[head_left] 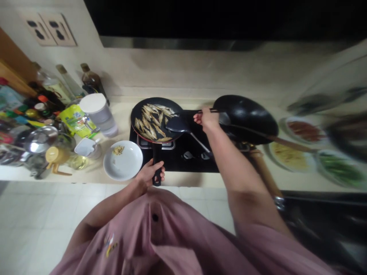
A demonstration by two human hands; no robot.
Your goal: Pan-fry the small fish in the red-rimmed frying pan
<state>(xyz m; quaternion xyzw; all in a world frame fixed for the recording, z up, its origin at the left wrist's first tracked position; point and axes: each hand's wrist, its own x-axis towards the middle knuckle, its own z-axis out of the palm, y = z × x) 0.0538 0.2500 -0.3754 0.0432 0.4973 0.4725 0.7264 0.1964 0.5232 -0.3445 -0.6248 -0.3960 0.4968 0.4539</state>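
Observation:
My left hand (150, 172) is closed round the black handle (156, 154) of a frying pan (137, 110). Several small browned fish (153, 120) lie in the pan. To its right, my right hand (207, 119) is closed on dark chopsticks (186, 112), whose tips reach over the pan's right side. A spatula (175, 124) with a black head rests over the pan's right rim, its metal handle slanting down across the hob; neither hand grips it.
A wok (246, 114) holding a wooden-handled utensil stands right. Beyond are plates of red pieces (305, 130), yellow shreds (289, 156) and green pieces (340, 166). Left are a white plate (133, 160) with chopped bits, a lidded jug (99, 114) and several bottles (93, 80). A hood (200, 23) overhangs.

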